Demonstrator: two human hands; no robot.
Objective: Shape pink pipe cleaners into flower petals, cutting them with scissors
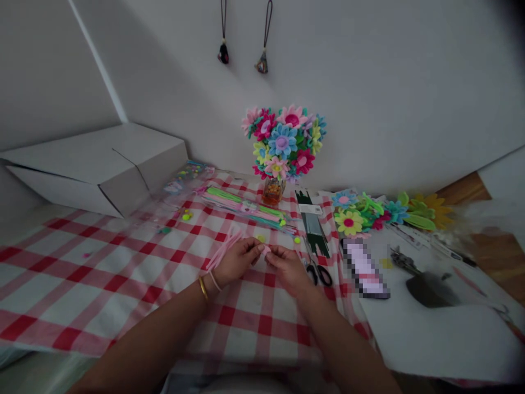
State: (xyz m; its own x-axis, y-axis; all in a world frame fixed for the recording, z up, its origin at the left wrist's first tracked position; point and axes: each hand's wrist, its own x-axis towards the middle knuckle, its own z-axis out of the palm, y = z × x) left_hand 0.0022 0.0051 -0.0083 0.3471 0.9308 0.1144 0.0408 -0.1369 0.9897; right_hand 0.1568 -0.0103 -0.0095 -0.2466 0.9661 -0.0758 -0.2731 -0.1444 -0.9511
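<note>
Fingertips meet over the red and white checked cloth (250, 328), where my left hand (238, 261) and my right hand (287, 267) pinch a small pink fuzzy piece (266, 250) between them. Its exact shape is too small to tell. Beside my left hand, partly behind it, lies a bunch of pink pipe cleaners (223, 249). A yellow-green piece (261, 239) sits just beyond the fingertips, and a small yellow-green ball (297, 240) is a little to the right. Black-handled scissors (324, 275) lie right of my right hand.
Behind stand a glass vase (273, 191) and fuzzy flowers (283, 139). Packed coloured pipe cleaners (246, 207) and dark green stems (315, 230) lie in front. A white box (123, 158) is at left; a phone (365, 271), more flowers (348, 221) and tools are at right.
</note>
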